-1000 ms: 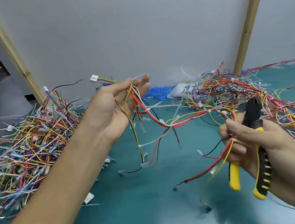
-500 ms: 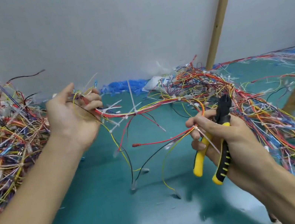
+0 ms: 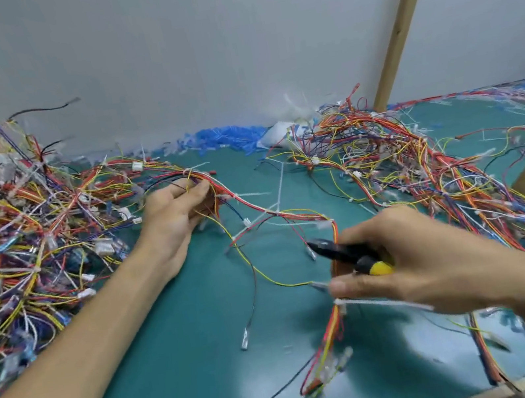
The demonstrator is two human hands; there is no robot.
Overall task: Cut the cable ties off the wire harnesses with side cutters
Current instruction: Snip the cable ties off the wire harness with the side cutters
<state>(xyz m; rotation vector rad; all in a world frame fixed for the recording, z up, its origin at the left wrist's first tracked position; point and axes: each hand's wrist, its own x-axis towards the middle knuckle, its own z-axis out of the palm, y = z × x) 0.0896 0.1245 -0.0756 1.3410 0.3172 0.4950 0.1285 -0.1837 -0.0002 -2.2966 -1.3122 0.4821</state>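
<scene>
two hands, apart. left hand (image 3: 177,213) at 10 o'clock grips one wire harness (image 3: 254,202). right hand (image 3: 417,259) at 4 o'clock clasps side cutters (image 3: 339,250), white cable tie (image 3: 375,302) just beneath.

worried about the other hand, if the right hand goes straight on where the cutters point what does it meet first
Probably the loose yellow wire hanging from the harness, just ahead of the cutters in the right hand; beyond it the left hand. Depth is unclear.
</scene>
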